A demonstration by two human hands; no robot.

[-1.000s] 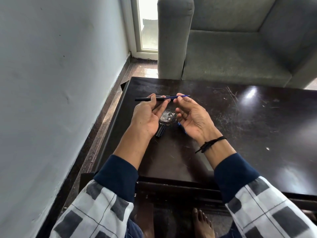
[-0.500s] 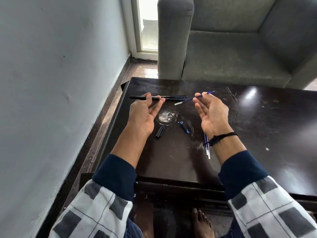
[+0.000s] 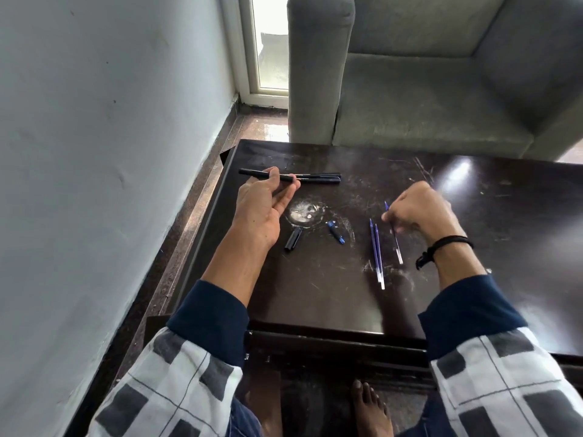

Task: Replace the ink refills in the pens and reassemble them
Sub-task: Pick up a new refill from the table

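A person in a checked shirt over dark blue sleeves sits at a scratched dark surface [image 3: 315,294], pens in pieces before them. The left hand [image 3: 262,206], palm up, pinches a black pen barrel [image 3: 255,173] between thumb and fingertips, holding it level above the far left part of the surface; a second black pen [image 3: 321,178] lies just behind it. The right hand [image 3: 419,209], blurred and curled with knuckles up, closes on one refill [image 3: 394,234], whose blue tip juts past the fingers while its clear end rests near the wrist. Two blue refills [image 3: 377,257] lie side by side just left of it. A black cap [image 3: 292,238] and a small blue piece [image 3: 335,232] sit between the hands.
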